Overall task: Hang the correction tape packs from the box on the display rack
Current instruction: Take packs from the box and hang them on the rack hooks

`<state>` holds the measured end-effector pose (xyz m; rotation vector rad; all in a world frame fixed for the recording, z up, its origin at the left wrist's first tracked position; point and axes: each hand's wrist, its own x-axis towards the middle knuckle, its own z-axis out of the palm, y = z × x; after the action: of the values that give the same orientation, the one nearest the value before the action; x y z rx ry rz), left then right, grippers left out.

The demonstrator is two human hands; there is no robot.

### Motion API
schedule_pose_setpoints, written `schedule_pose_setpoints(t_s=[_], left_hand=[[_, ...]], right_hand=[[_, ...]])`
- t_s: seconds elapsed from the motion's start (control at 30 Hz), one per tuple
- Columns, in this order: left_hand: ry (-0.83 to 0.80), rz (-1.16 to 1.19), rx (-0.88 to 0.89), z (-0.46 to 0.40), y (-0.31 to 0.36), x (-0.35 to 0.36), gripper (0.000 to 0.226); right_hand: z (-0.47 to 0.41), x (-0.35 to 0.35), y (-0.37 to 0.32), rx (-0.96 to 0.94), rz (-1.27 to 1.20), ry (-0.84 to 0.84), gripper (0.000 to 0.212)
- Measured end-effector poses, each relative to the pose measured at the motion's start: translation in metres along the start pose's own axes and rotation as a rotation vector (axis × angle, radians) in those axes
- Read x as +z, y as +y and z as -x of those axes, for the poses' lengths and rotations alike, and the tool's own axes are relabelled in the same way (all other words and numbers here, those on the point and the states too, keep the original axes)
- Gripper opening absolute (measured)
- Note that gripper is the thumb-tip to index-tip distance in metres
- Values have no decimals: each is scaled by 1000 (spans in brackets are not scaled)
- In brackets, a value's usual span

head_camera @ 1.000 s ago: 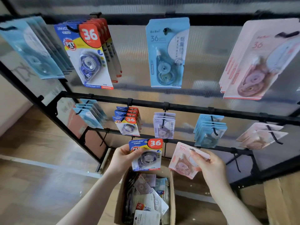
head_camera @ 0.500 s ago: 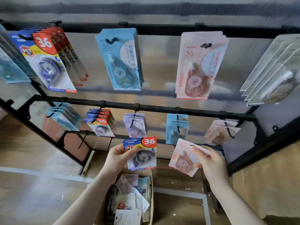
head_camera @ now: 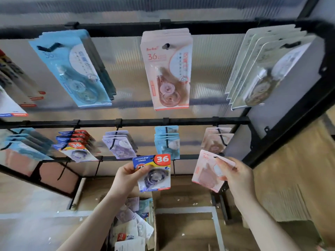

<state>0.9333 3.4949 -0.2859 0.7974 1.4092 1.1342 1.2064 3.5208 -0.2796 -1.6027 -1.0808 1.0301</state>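
Black display rack (head_camera: 199,121) hooks already carry many packs across upper and middle frame, yet the cardboard box (head_camera: 154,214) at bottom centre holds more. Left hand (head_camera: 126,176) pinches a blue-and-red correction tape pack (head_camera: 154,173); right hand (head_camera: 235,175) grips a pink pack (head_camera: 206,171), both raised below the middle rail, unhung.
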Motion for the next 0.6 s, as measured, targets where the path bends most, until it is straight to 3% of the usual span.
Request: schedule_pose_setpoints(t_s=[0.13, 0.6], left_hand=[[66, -2, 21, -1, -6, 28, 8], [190, 3, -28, 3, -18, 85, 9]], right_hand=[[-28, -18, 5, 9, -65, -11, 9], [-94, -37, 19, -12, 93, -125, 11]])
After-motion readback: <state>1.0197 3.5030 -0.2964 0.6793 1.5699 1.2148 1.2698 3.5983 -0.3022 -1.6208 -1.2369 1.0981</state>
